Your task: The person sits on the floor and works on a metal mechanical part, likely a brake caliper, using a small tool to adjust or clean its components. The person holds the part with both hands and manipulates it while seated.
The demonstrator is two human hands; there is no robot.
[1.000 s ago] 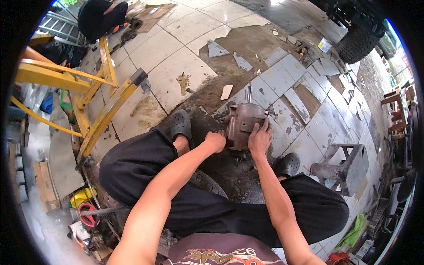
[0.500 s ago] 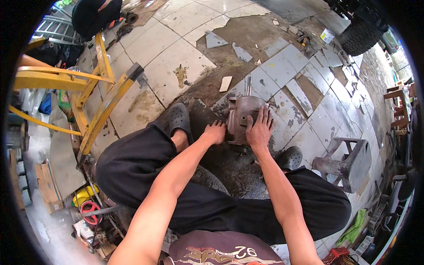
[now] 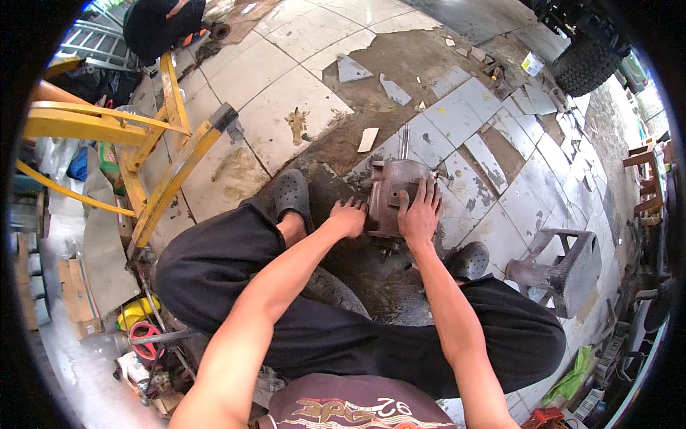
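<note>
the metal part [image 3: 391, 196] sits on the dirty floor [image 3: 286, 107] between the shoes. the right hand [image 3: 420, 214] has slid up and lies flat on it, fingers wide. the left hand [image 3: 350, 217] still presses its side, fingers curled.

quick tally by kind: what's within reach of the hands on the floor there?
Hands: 2, left hand and right hand, both on the housing
Rusty metal housing: 1
Dark clogs: 2, left clog, right clog
Grey plastic stool: 1
Total: 6
</note>
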